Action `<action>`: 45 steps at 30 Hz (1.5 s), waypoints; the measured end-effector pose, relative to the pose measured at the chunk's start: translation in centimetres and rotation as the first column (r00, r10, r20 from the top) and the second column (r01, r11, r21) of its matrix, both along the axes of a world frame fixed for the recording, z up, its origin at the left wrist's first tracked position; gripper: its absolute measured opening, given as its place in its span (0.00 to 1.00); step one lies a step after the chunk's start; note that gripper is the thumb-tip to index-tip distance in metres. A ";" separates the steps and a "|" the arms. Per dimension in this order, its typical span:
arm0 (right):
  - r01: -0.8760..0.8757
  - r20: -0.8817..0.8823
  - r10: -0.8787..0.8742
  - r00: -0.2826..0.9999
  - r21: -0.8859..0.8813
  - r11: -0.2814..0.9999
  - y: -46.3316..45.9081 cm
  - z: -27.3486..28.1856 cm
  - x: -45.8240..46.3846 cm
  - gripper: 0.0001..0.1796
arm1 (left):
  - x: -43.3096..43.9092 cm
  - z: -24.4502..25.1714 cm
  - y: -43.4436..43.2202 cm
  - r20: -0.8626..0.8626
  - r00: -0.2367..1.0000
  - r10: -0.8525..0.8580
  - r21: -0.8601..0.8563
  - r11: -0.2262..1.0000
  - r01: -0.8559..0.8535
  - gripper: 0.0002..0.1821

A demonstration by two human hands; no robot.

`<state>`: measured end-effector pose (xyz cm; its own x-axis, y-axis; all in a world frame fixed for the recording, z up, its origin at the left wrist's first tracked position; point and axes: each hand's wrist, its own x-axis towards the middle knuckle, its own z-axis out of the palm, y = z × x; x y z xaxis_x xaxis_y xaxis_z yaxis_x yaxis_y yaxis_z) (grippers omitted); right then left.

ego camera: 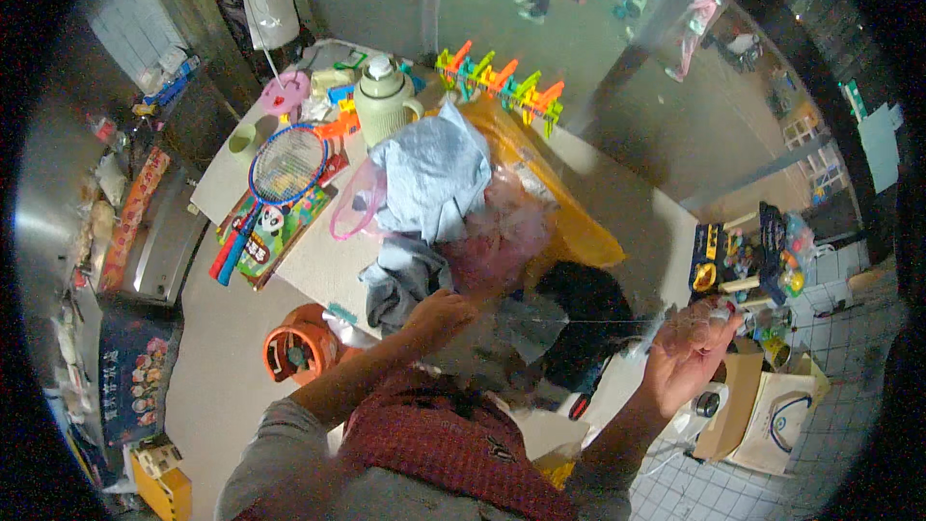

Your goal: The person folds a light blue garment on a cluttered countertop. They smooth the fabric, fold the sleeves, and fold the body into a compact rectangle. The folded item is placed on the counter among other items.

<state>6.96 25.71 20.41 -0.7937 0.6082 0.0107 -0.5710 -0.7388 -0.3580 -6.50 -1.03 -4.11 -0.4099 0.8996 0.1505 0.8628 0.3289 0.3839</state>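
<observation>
A thin, pale thread point(571, 320) runs taut, nearly level, between my two hands. My left hand point(443, 313) is a fist closed on its left end, over the edge of a grey cloth point(405, 282). The other end reaches the pinched fingers of my right hand point(691, 344), palm turned up; a small reddish and white thing by its fingertips is too blurred to name. Dark cloth point(586, 311) lies beyond the thread. Maroon ribbed fabric point(441, 434) covers my lap. Behind lie a light blue cloth point(434, 174) and a yellow plastic bag point(579, 224).
On the table point(318, 268) stand a pale green vacuum jug point(383, 105), a badminton racket point(289, 163) and a multicoloured plastic rack point(499, 83). An orange plastic container point(300, 347) is near my left forearm. A cardboard box point(731, 401) stands beyond my right wrist. People are in the background.
</observation>
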 end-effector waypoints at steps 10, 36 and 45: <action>-0.523 0.408 -0.491 0.769 0.844 -0.119 -12.1 -13.3 -4.3 0.18 | -1.0 10.8 1.3 0.037 0.998 -0.046 -0.105 0.993 0.050 0.09; -0.380 0.222 -0.436 0.872 0.869 -0.317 -7.7 -12.6 -4.7 0.16 | -4.0 7.7 -3.2 0.475 0.876 0.081 0.115 0.981 -0.154 0.13; -0.286 0.124 -0.465 0.877 0.911 -0.298 -10.5 -12.9 -6.4 0.10 | -4.2 11.6 -2.3 0.707 0.707 0.021 0.015 0.999 -0.045 0.09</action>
<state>0.52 15.20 7.53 -0.8743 0.1785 0.4514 -0.1509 0.7840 -0.6022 -10.71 -3.32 7.49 -0.4363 0.8837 -0.1697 0.3242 0.3303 0.8865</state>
